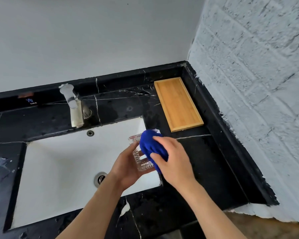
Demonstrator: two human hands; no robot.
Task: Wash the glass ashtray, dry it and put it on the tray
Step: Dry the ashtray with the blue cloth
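clear ribbed glass, that's the ashtray (139,156), held up over the right end of the white sink (62,163) basin, close to the basin's right rim. the left hand (128,169) cups it from below and from the sink side, fingers (130,150) curled round its lower edge and clamped on the glass. it sits tipped on its side, its open face turned toward the right hand, and its longer line runs from the near rim of the sink up toward the far right corner of the basin. the right hand (173,159) presses a bunched blue cloth (151,146) into that face, thumb and fingers closed on the cloth, so much of the ashtray's middle is hidden. one glass corner pokes out past the cloth on the far side.

beyond the sink's right rim, on the black veined bench (188,169), a wooden tray (178,103) lies against the back corner, its long side running away from the sink's front. behind the sink's back rim stands a chrome tap (72,104), spout reaching over the basin. the drain (100,179) sits in the basin just left of the left wrist.
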